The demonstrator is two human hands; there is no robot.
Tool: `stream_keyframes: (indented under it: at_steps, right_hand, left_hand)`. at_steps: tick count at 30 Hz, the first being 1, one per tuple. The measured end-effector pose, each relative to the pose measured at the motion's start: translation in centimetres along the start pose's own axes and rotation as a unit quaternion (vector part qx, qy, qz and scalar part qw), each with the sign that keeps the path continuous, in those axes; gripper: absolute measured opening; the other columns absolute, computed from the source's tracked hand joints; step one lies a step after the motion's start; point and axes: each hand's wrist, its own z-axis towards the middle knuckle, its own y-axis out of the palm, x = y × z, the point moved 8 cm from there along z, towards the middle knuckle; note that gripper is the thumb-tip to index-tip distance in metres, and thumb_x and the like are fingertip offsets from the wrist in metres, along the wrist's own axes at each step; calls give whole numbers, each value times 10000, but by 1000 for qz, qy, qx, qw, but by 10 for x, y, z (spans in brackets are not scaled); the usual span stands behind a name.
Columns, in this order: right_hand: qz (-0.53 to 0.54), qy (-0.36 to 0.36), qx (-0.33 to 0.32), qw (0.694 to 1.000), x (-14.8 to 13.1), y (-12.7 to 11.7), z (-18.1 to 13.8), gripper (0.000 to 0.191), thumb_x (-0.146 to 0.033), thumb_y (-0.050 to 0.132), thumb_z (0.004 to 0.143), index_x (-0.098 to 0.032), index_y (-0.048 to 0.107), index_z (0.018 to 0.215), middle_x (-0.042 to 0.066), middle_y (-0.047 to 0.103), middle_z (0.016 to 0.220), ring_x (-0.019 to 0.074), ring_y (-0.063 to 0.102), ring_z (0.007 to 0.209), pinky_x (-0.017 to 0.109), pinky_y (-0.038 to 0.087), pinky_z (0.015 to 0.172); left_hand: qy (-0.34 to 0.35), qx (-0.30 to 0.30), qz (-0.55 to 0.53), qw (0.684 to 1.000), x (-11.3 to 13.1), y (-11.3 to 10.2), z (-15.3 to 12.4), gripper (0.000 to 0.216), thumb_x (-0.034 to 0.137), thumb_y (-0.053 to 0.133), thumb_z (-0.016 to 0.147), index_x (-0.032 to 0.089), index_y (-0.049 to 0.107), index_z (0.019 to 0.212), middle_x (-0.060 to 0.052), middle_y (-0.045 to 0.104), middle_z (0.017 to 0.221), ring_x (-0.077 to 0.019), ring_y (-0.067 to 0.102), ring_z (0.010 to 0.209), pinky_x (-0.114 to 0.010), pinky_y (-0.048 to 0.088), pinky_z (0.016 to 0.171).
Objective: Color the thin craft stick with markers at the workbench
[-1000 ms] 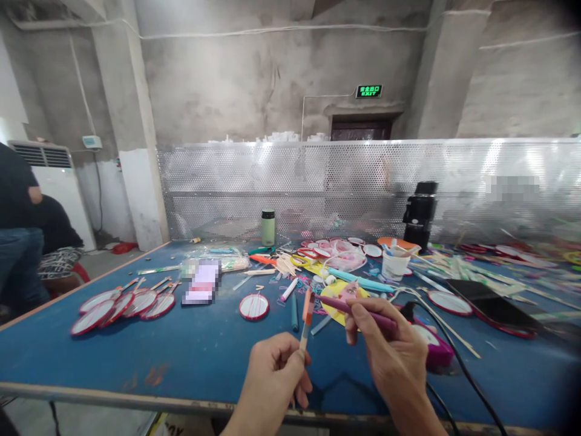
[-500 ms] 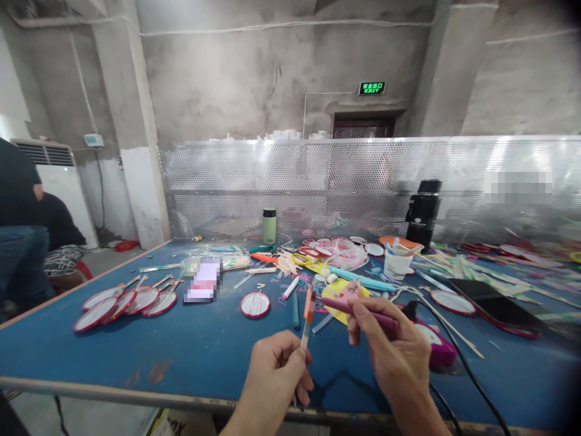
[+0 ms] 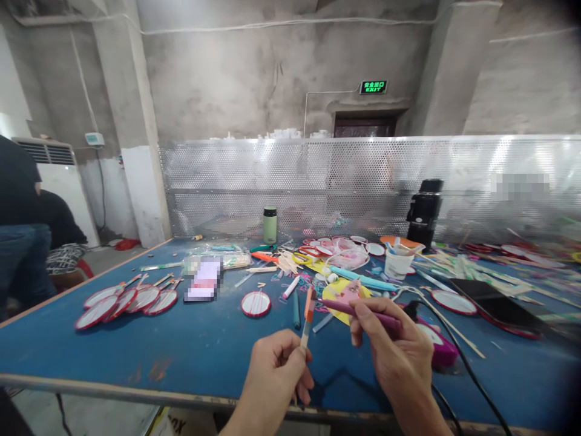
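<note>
My left hand [image 3: 278, 372], fingers closed, pinches the lower end of a thin flat stick [image 3: 309, 309] with an orange-brown upper part, held upright and slightly tilted. In my right hand [image 3: 397, 351] is a purple marker pen [image 3: 341, 306], gripped like a writing tool. Its tip points left, at the coloured top of the stick; whether they touch I cannot tell. Just beyond the stick lie a teal marker [image 3: 296, 310] and a round white disc [image 3: 255, 304] with a red rim. A yellow and pink cutout [image 3: 338, 295] is partly behind my right hand.
Red-rimmed discs [image 3: 96, 312] overlap at the left, near a phone [image 3: 204, 280]. A white cup [image 3: 398, 265], a green bottle [image 3: 269, 226] and a black flask [image 3: 425, 212] stand farther back. Right of my hand are a purple object [image 3: 443, 346], cables and a dark phone [image 3: 490, 303].
The pen and my right hand have shifted very slightly to the right. My left hand and the stick stay almost the same, and the view has moved a little.
</note>
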Motion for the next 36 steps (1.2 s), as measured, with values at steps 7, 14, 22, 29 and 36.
stream_keyframes:
  at_steps: [7, 14, 22, 29, 36]
  right_hand:
    - [5, 5, -4, 1000, 2, 1, -1, 147, -329, 691, 884, -187, 687, 848, -17, 622, 581, 86, 561, 445, 193, 457, 437]
    - [19, -4, 5, 1000, -2, 3, 1, 133, -317, 704, 870, -184, 703, 869, -16, 622, 569, 88, 555, 430, 194, 458, 421]
    - [22, -2, 9, 1000, -3, 3, 1, 154, -321, 715, 860, -168, 701, 854, -8, 619, 571, 98, 550, 423, 211, 458, 402]
    - [33, -18, 4, 999, -7, 6, 3, 135, -310, 710, 862, -176, 713, 878, -7, 624, 576, 105, 566, 437, 221, 472, 417]
    - [28, -14, 13, 999, -8, 5, 3, 152, -322, 722, 849, -171, 712, 864, -5, 627, 573, 108, 564, 427, 226, 475, 406]
  left_hand:
    - [-5, 1, 1, 1000, -7, 0, 2, 246, 396, 592, 739, 159, 573, 674, -11, 610, 463, -92, 524, 346, -167, 271, 364]
    - [-1, 2, -1, 1000, -7, -1, 3, 258, 409, 588, 744, 160, 571, 678, -12, 612, 468, -97, 532, 352, -173, 283, 369]
    - [-4, 6, -6, 1000, -6, -1, 3, 295, 442, 610, 754, 162, 563, 674, -6, 603, 468, -93, 521, 350, -175, 279, 371]
    - [-1, 0, 3, 1000, -5, -1, 1, 277, 424, 597, 761, 159, 571, 685, -3, 602, 473, -89, 519, 357, -174, 286, 379]
    - [-3, 3, 1, 1000, -5, -1, 2, 285, 435, 597, 748, 161, 570, 675, -3, 598, 471, -94, 520, 355, -178, 287, 377]
